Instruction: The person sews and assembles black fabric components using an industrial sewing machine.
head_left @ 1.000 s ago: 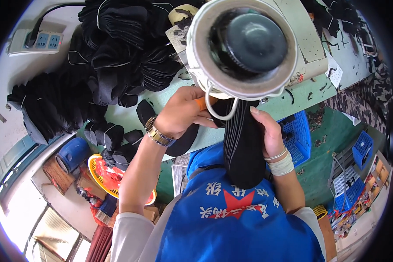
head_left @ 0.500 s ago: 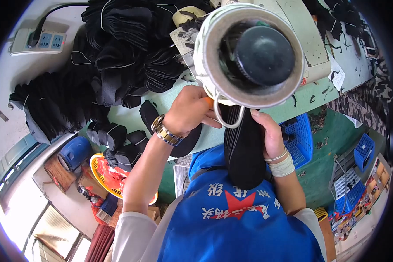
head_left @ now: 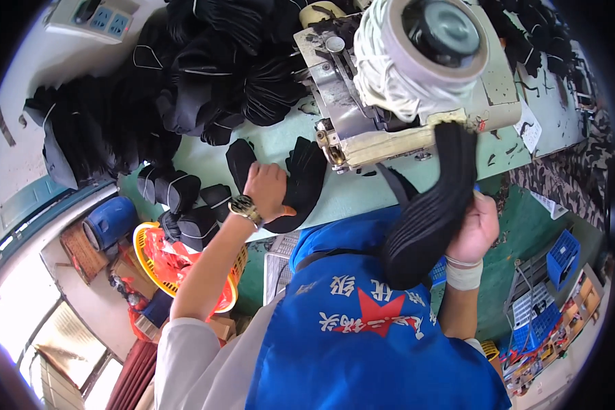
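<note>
My right hand (head_left: 476, 229) is closed on the edge of a stack of black ribbed socks (head_left: 427, 212), which hangs tilted in front of my apron, its upper end by the sewing machine (head_left: 389, 143). Some of its fingers are hidden behind the stack. On the table to the left, my left hand (head_left: 267, 191) rests on a curved black sock (head_left: 311, 171), thumb spread away from the fingers. An orange cover sits on that thumb. A roll of white cord (head_left: 389, 75) stands on the machine around a metal can.
Heaped black sock bundles (head_left: 212, 89), tied with white cord, fill the table's far left. Smaller tied bundles (head_left: 178, 191) lie at its left edge. Below are a yellow basket (head_left: 147, 256) with red plastic and a blue barrel (head_left: 114, 222). Dark scraps litter the machine.
My left hand has left the sock stack and moved left onto the sock on the table. My right hand has carried the stack rightward and tilted it. The view has shifted, showing more of the machine.
</note>
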### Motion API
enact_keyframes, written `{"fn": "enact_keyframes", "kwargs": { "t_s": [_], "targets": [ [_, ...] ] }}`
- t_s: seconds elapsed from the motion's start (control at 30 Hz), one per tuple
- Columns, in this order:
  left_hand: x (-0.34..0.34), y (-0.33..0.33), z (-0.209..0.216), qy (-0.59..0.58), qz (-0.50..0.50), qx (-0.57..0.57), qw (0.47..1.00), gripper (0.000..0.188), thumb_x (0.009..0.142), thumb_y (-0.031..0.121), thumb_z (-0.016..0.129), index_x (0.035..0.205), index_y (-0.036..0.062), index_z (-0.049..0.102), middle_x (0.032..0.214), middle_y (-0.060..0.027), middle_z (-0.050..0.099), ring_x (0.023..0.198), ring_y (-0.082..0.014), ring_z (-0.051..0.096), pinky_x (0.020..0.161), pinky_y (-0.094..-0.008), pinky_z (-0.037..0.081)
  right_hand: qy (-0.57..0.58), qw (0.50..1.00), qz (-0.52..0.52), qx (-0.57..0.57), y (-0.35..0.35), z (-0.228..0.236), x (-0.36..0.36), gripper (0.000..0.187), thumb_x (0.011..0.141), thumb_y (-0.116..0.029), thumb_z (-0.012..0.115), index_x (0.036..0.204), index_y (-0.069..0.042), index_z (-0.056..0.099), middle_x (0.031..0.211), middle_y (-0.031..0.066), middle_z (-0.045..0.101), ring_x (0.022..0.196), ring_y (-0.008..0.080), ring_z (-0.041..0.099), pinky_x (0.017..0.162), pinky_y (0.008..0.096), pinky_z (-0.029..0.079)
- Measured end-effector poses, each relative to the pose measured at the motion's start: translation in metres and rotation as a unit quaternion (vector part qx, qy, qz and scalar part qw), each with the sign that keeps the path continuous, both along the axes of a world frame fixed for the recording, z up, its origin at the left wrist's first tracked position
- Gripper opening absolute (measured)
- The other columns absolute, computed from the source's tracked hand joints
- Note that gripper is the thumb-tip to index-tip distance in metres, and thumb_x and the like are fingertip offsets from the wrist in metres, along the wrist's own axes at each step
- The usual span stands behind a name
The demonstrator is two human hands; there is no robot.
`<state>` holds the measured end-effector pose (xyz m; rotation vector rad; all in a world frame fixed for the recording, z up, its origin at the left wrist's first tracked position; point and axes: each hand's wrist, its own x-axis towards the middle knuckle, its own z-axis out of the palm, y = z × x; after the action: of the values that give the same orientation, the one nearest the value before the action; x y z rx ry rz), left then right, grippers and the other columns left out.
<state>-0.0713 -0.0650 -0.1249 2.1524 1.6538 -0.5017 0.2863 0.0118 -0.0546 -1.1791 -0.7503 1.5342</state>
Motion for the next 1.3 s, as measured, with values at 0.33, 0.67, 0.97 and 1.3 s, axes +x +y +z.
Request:
{"fn": "enact_keyframes", "kwargs": {
  "t_s": [0.33, 0.67, 0.97, 1.3],
  "targets": [
    [-0.007, -0.038, 0.024, -0.222, 0.23, -0.151, 0.935, 0.074, 0.056, 0.052, 0.083, 0.097, -0.0044, 0.061, 0.091, -0.0262, 0.064, 0.088, -0.0374, 0.064, 0.075, -0.0424, 0.05, 0.049, 0.996, -0.026, 0.069, -0.018, 0.125, -0.05, 0.054, 0.091, -0.032, 0.033, 0.118, 0.011, 0.05, 0.104, 0.0236, 0.061, 0.085, 0.0317, 0.06, 0.081, 0.0391, 0.047],
    [-0.092, -0.283, 0.074, -0.791, 0.503, 0.21, 0.277, 0.079, 0.076, 0.052, 0.072, 0.13, 0.0004, 0.046, 0.126, -0.0157, 0.055, 0.113, -0.0285, 0.057, 0.095, -0.0434, 0.048, -0.271, 0.749, 0.524, 0.301, -0.049, 0.029, -0.243, 0.028, 0.09, -0.024, 0.055, 0.086, 0.004, 0.052, 0.076, 0.0256, 0.059, 0.072, 0.0409, 0.06, 0.063, 0.045, 0.047],
    [-0.007, -0.213, 0.069, -0.788, 0.561, 0.246, 0.057, 0.053, 0.094, 0.041, 0.053, 0.132, 0.0047, 0.048, 0.127, -0.0138, 0.057, 0.116, -0.0303, 0.055, 0.103, -0.0461, 0.041, -0.012, 0.771, 0.636, 0.026, -0.098, 0.023, -0.238, 0.071, 0.088, -0.043, 0.064, 0.131, 0.007, 0.039, 0.116, 0.0164, 0.057, 0.112, 0.0211, 0.052, 0.095, 0.0313, 0.041],
    [0.01, -0.055, 0.127, -0.896, 0.239, 0.325, 0.187, 0.084, 0.077, 0.059, 0.067, 0.137, 0.0051, 0.042, 0.135, -0.0168, 0.049, 0.122, -0.0312, 0.049, 0.105, -0.045, 0.038, 0.045, 0.876, 0.324, 0.355, -0.067, 0.125, -0.223, 0.115, 0.062, -0.024, 0.089, 0.144, 0.003, 0.013, 0.126, 0.0188, 0.048, 0.114, 0.0255, 0.051, 0.102, 0.0372, 0.039]
  ]
}}
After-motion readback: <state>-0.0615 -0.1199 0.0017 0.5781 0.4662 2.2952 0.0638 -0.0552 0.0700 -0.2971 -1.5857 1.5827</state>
